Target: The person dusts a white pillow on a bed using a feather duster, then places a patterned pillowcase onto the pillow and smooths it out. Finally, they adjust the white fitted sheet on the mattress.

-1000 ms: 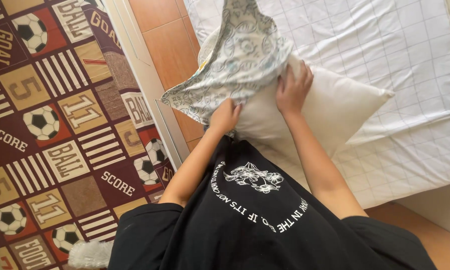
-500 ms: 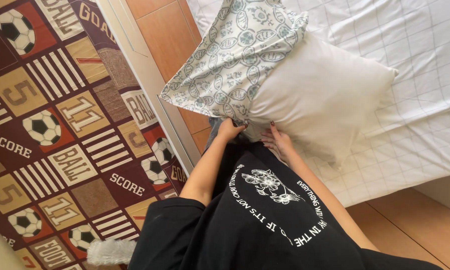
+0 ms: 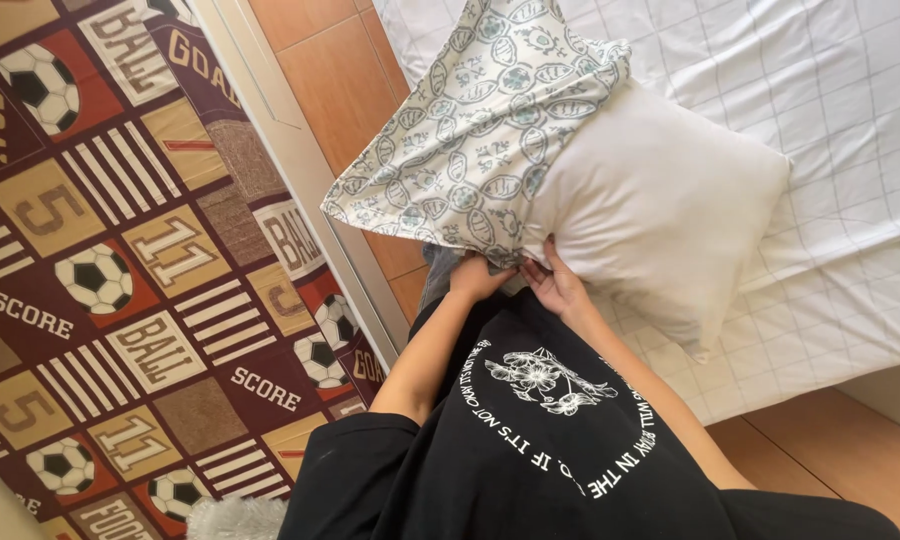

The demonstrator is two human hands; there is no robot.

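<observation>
A plain white pillow (image 3: 660,200) rests on the edge of the bed, half covered by a white pillowcase (image 3: 480,140) printed with grey-green ovals and flowers. My left hand (image 3: 478,276) grips the lower hem of the pillowcase. My right hand (image 3: 558,286) sits just beside it, fingers pinching the same hem against the pillow's near edge. Both forearms reach forward over my black printed shirt (image 3: 560,440). The pillowcase bunches loosely to the left of the pillow.
The bed carries a white sheet (image 3: 840,120) with a thin grid pattern. An orange tiled floor (image 3: 340,70) runs between the bed and a brown football-patterned rug (image 3: 110,290) on the left. A pale fluffy thing (image 3: 235,518) lies at the bottom edge.
The pillowcase has been drawn further down over the pillow. Both hands came down from the pillow's upper part to its near edge, close together at the hem.
</observation>
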